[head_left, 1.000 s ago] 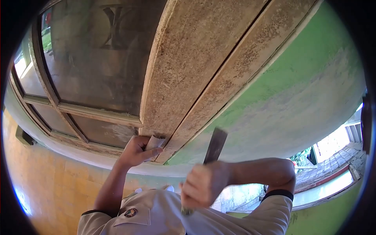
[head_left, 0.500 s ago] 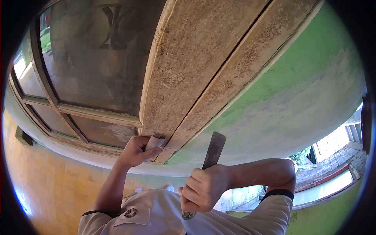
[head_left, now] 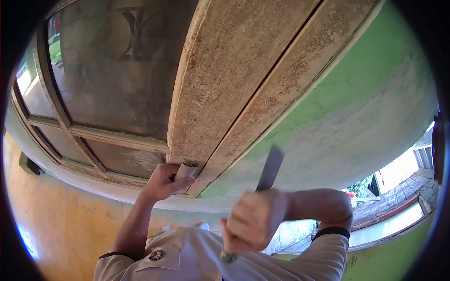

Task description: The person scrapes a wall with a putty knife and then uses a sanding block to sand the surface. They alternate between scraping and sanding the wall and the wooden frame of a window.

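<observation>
My left hand (head_left: 165, 182) is closed around a curled, pale grey sheet (head_left: 185, 172) that looks like sandpaper. Hand and sheet are at the lower end of the worn wooden window frame (head_left: 220, 79), by its bottom corner. In front of my chest, my right hand (head_left: 253, 220) grips the handle of a scraper (head_left: 270, 169). Its flat metal blade points up, in front of the wall and apart from the wood as far as I can tell. The handle's butt shows below the fist. The right hand is slightly blurred.
Dark glass panes (head_left: 117, 75) with thin wooden bars lie left of the frame. A green wall (head_left: 356, 93) with whitish patches curves away on the right. Orange-yellow flooring (head_left: 70, 215) shows at lower left. A ledge (head_left: 393, 215) and bright daylight are at far right.
My right hand has moved a little right with the scraper, whose blade is now higher and further right. The left hand and its sheet have stayed in place.
</observation>
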### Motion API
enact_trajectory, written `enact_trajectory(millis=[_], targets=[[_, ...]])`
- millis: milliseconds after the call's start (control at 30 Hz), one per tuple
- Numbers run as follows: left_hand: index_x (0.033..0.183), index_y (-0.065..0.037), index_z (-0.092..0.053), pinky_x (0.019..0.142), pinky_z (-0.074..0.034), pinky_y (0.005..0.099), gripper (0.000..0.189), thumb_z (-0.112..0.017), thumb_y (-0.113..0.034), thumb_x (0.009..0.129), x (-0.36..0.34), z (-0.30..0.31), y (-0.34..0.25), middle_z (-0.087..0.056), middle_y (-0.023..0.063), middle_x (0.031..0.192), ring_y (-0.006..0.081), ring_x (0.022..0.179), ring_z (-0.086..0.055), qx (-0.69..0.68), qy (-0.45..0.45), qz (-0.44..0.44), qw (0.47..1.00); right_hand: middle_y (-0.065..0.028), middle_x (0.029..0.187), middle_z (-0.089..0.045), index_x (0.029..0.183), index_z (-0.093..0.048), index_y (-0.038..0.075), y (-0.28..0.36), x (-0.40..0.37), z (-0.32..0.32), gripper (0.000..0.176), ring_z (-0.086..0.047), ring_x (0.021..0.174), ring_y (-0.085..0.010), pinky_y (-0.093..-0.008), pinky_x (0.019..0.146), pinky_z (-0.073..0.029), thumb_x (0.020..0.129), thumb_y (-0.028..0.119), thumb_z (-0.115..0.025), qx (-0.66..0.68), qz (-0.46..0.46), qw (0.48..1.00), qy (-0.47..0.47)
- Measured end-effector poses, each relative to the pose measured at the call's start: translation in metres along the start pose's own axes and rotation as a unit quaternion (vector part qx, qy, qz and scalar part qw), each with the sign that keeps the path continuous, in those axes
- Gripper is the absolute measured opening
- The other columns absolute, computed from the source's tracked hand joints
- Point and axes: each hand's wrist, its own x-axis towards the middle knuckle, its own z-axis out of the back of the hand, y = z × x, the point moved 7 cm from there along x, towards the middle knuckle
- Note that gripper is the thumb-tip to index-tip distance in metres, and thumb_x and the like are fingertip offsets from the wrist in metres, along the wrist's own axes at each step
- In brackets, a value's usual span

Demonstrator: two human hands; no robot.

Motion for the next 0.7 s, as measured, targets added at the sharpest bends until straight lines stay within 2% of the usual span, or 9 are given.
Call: enact_trajectory(millis=[67,133,167,300,400,433,533,667,700], targets=[[0.064,-0.003,-0.053,0.044,-0.033,0.0233,0.026,-0.069,-0.013,0.082,0.0,0.0,0.001,-0.048,-0.0043,0.058,0.0026,0.052,-0.042,0.0,-0.001,0.004,1.0,0.0044,0.052,-0.033,0.062,-0.044,0.008,0.011,-0.001,-0.01,0.021,-0.035,0.042,-0.007,-0.0248,0.037,-0.021,0.068,0.005,-0.065,0.041,0.018,0.999,0.019],[0.064,-0.003,-0.053,0.043,-0.033,0.0234,0.026,-0.069,-0.013,0.082,0.0,0.0,0.003,-0.048,-0.0043,0.057,0.0028,0.052,-0.042,-0.002,-0.001,0.004,1.0,0.0051,0.052,-0.032,0.061,-0.044,0.008,-0.007,-0.009,-0.014,0.022,-0.034,0.042,-0.0069,-0.0248,0.038,-0.019,0.068,0.004,-0.065,0.028,-0.015,0.999,-0.004],[0.064,-0.003,-0.053,0.043,-0.033,0.0234,0.026,-0.069,-0.013,0.082,0.0,0.0,0.003,-0.048,-0.0043,0.057,0.0028,0.052,-0.042,-0.002,0.001,0.005,1.0,0.0057,0.053,-0.031,0.061,-0.044,0.008,-0.024,-0.006,-0.003,0.023,-0.034,0.042,-0.0071,-0.0249,0.037,-0.02,0.069,0.005,-0.065,-0.08,-0.017,0.996,0.017],[0.067,-0.002,-0.055,0.044,-0.033,0.0238,0.026,-0.071,-0.018,0.081,0.0,0.003,0.005,-0.049,-0.0039,0.057,0.0032,0.053,-0.042,0.015,-0.001,-0.005,1.0,0.0055,0.053,-0.031,0.061,-0.045,0.009,0.007,0.002,-0.007,0.022,-0.034,0.042,-0.0073,-0.0252,0.038,-0.02,0.068,0.005,-0.065,0.011,0.008,1.0,0.016],[0.07,-0.001,-0.057,0.046,-0.034,0.0242,0.028,-0.073,-0.022,0.08,0.001,0.003,0.006,-0.049,-0.0036,0.056,0.0033,0.053,-0.042,0.016,0.0,0.006,1.0,0.0055,0.053,-0.031,0.062,-0.046,0.008,-0.003,-0.002,-0.016,0.021,-0.034,0.042,-0.0066,-0.0245,0.038,-0.021,0.068,0.006,-0.065,0.046,-0.002,0.999,0.027],[0.07,-0.001,-0.057,0.046,-0.034,0.0242,0.028,-0.073,-0.022,0.08,0.0,0.002,0.006,-0.049,-0.0035,0.056,0.0033,0.053,-0.042,0.01,-0.001,0.005,1.0,0.0051,0.053,-0.032,0.063,-0.047,0.008,-0.021,-0.008,-0.008,0.019,-0.036,0.043,-0.0062,-0.0239,0.037,-0.022,0.07,0.009,-0.065,-0.034,-0.023,0.998,0.042],[0.063,-0.003,-0.053,0.043,-0.033,0.0239,0.028,-0.07,-0.016,0.082,0.0,0.001,0.0,-0.049,-0.0039,0.057,0.0031,0.052,-0.042,0.015,0.001,-0.008,1.0,0.0049,0.053,-0.033,0.065,-0.049,0.008,-0.013,0.004,0.009,0.017,-0.038,0.044,-0.0066,-0.0242,0.038,-0.023,0.07,0.01,-0.065,-0.024,-0.024,0.999,0.004],[0.063,-0.003,-0.053,0.044,-0.033,0.0241,0.028,-0.07,-0.016,0.081,0.001,0.001,0.0,-0.049,-0.0036,0.057,0.0032,0.052,-0.042,0.006,-0.002,0.008,1.0,0.0055,0.052,-0.032,0.066,-0.049,0.007,0.009,-0.005,-0.021,0.017,-0.036,0.042,-0.0071,-0.0248,0.036,-0.021,0.069,0.008,-0.066,0.059,0.016,0.997,0.056],[0.063,-0.003,-0.053,0.044,-0.033,0.024,0.029,-0.07,-0.016,0.081,0.001,0.002,0.0,-0.049,-0.0035,0.057,0.0032,0.052,-0.043,0.016,-0.004,-0.007,1.0,0.0056,0.052,-0.033,0.065,-0.048,0.007,-0.013,-0.01,-0.015,0.018,-0.036,0.041,-0.0072,-0.0249,0.036,-0.021,0.069,0.007,-0.065,0.009,-0.026,0.999,0.047]])
